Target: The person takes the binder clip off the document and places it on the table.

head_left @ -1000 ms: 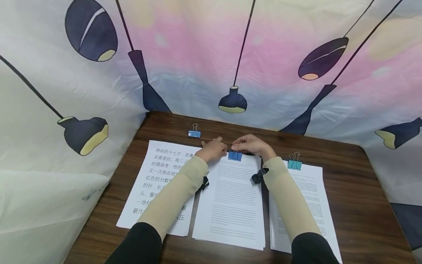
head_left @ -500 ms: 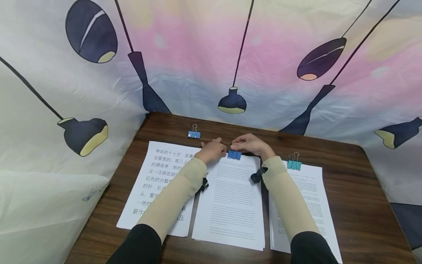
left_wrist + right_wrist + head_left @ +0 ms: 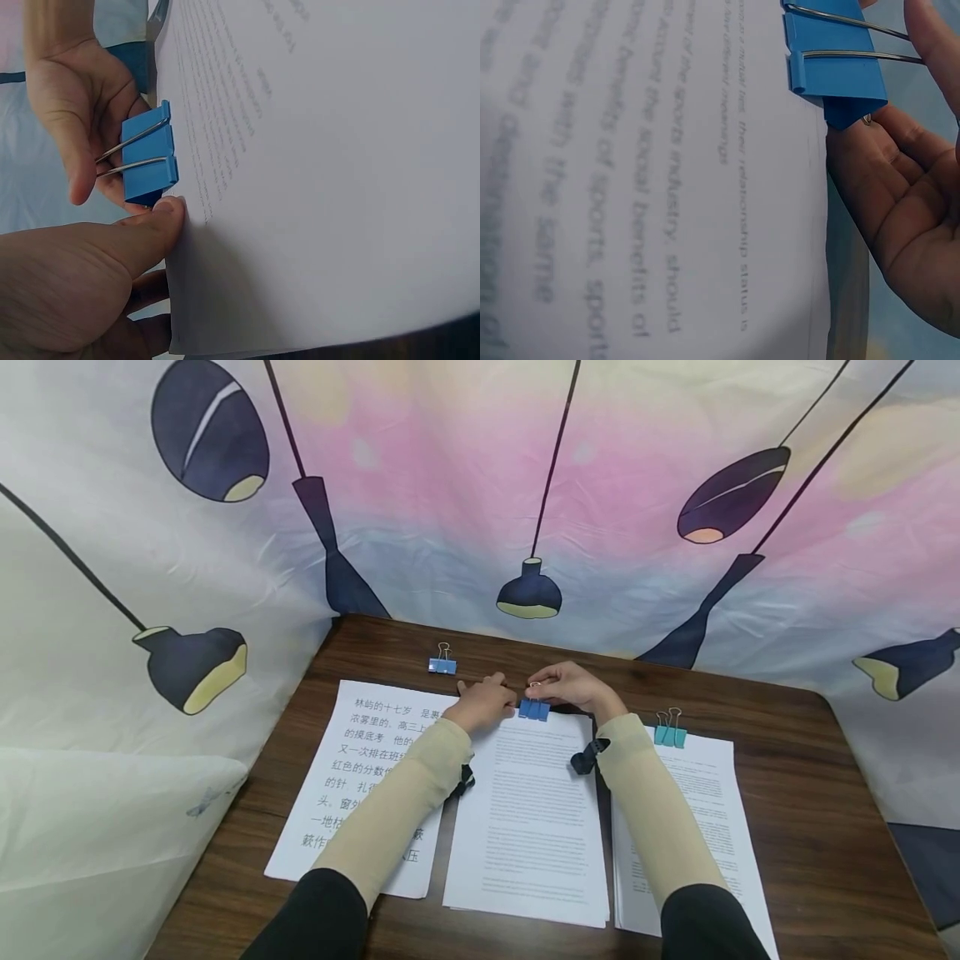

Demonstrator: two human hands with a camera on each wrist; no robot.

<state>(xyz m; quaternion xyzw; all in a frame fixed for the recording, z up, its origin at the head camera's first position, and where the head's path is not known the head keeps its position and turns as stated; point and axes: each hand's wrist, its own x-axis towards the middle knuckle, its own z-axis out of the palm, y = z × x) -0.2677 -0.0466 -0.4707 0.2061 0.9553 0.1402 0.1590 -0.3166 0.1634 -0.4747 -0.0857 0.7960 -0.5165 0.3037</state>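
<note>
The middle stack of printed paper [image 3: 536, 827] lies between two other stacks, a blue binder clip [image 3: 534, 710] on its top edge. My right hand [image 3: 576, 687] holds the clip by its wire handles, thumb on the upper side and fingers beneath, as the left wrist view shows. Just left of the clip, my left hand [image 3: 483, 702] pinches the same edge. Its thumb [image 3: 161, 225] lies on the top sheet right beside the clip, with the other fingers under the paper. In the right wrist view the clip's blue body [image 3: 836, 56] overlaps the sheet's margin.
On the left lies a stack with large Chinese print [image 3: 352, 793], partly under my left sleeve. A loose blue binder clip [image 3: 442, 666] sits behind it on the brown table [image 3: 817, 827]. The right-hand stack [image 3: 705, 793] carries a teal binder clip [image 3: 670, 735]. Patterned cloth hangs behind.
The near end of the middle stack has shifted slightly to the right. Both hands stay at the top edge, nearly still, and the clip is in almost the same place.
</note>
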